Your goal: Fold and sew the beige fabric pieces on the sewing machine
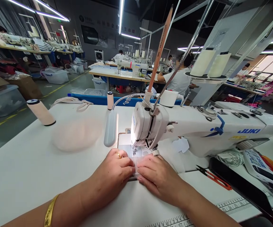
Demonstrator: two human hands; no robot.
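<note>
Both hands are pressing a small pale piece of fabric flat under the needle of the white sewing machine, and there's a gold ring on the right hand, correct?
Nearly. The head view shows the gold ring on the left hand, not on the right hand. The rest holds: both hands press the small pale piece of fabric flat by the needle of the white sewing machine.

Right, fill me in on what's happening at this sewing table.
A person sits at a white sewing machine. Both hands press a small pale fabric piece flat on the table just in front of the needle: left hand and right hand side by side, fingertips on the piece. Thread snips lie to the right. Another worker sits beyond.
</note>
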